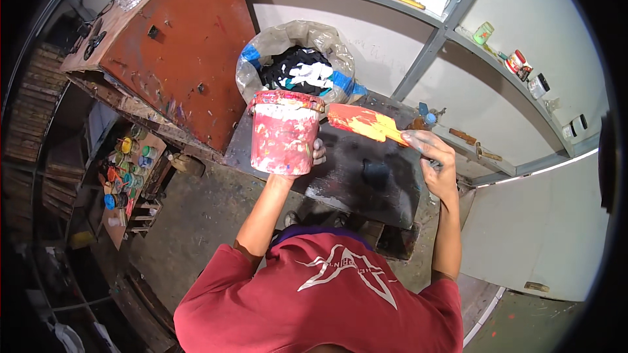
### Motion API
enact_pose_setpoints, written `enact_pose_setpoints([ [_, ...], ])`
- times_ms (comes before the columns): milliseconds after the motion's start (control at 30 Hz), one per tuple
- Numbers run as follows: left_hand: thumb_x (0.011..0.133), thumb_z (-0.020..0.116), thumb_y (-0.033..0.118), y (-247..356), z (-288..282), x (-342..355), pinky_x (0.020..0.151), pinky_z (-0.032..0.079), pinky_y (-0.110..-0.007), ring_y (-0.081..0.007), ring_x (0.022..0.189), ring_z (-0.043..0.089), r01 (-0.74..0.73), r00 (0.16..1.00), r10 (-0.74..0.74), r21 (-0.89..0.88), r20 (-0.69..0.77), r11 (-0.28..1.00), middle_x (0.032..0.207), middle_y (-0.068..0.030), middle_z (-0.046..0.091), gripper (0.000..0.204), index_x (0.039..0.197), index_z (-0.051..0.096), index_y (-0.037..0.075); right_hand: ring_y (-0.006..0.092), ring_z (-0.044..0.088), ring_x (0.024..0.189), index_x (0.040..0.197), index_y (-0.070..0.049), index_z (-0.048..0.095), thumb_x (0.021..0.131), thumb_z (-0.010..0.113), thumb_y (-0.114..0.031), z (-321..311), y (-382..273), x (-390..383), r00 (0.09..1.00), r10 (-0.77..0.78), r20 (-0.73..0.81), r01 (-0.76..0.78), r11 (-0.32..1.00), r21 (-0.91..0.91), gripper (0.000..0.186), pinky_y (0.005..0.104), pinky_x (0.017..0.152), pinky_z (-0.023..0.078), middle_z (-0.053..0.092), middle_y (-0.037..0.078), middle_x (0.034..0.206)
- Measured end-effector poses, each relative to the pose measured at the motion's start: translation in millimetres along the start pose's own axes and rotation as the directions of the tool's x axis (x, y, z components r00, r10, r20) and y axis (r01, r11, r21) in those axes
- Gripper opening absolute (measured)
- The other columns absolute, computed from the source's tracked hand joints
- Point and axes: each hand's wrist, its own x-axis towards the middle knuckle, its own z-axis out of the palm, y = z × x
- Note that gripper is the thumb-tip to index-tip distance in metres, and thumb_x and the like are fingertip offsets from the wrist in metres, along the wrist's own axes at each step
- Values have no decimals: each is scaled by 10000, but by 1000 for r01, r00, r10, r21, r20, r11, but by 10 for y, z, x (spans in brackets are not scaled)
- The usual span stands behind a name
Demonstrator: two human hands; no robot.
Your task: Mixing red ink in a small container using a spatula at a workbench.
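Right hand (pixel 433 155) pinches scraper (pixel 365 122) by its end, left hand (pixel 319 151) clasps bucket (pixel 284 136); tilting could drip paint (pixel 377 132) (wet-looking) onto table (pixel 340 183).

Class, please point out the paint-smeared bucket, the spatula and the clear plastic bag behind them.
Bucket (pixel 284 137): head view, middle of its side wall.
Spatula (pixel 364 123): head view, its paint-coated blade.
Plastic bag (pixel 294 31): head view, its far upper rim.

Beyond the left fingers (pixel 318 151) stands a bag (pixel 280 39) of dark and white cloths (pixel 311 76); right of the right fingers (pixel 428 140), small jars (pixel 515 62); left of both, a cabinet (pixel 186 46) and probably paint pots (pixel 126 146).
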Motion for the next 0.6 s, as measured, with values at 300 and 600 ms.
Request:
enact_pose_setpoints([
  [300, 1028, 408, 521, -366, 340, -41, 606, 402, -310, -194, 653, 536, -114, 975, 143, -168, 169, 979, 780, -77, 659, 527, 1284, 446, 62, 338, 687, 1077, 1179, -49, 754, 649, 532, 121, 39, 55, 91, 987, -158, 5, 157, 987, 21, 599, 437, 1025, 502, 745, 137, 1152],
  [600, 1043, 366, 540, -478, 558, -83, 688, 389, -354, -152, 659, 510, -110, 988, 110, -1, 106, 994, 756, -12, 609, 546, 1269, 642, 127, 330, 694, 1066, 1156, -74, 766, 673, 590, 186, 163, 162, 180, 960, -277, -32, 277, 961, -26, 576, 411, 966, 549, 747, 134, 1145],
])
